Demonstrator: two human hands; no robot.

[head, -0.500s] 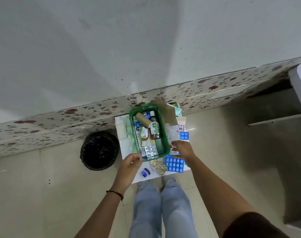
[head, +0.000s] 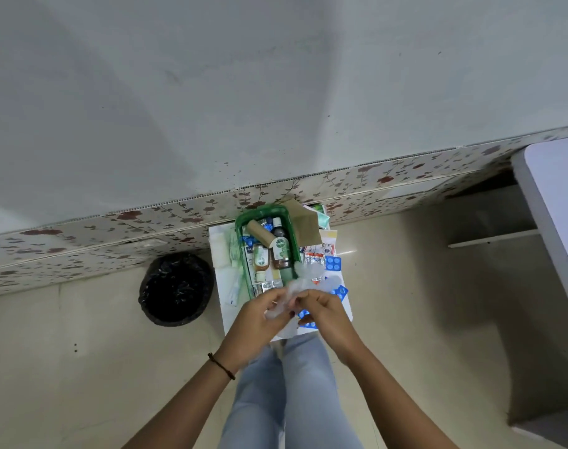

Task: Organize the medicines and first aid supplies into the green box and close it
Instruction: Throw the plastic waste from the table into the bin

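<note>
Green box [head: 240, 226], glossy, rounded, lid off; both hands [head: 295, 314] pinched on crinkly clear plastic wrap [head: 300, 288].

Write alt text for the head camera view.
Both hands, left hand and right hand, hold a crumpled clear plastic item over the near end of an open green box full of bottles and blister packs. A black bin stands left of it.

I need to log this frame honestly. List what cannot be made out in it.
Head view only:
- Near end of the green box: hidden behind both hands.
- Clear crumpled thing held by the left hand and right hand: blurred, cannot be identified.
- Blue pill strips: partly covered by that thing and the right hand.
- Bottle labels: mostly too small to read.
</note>
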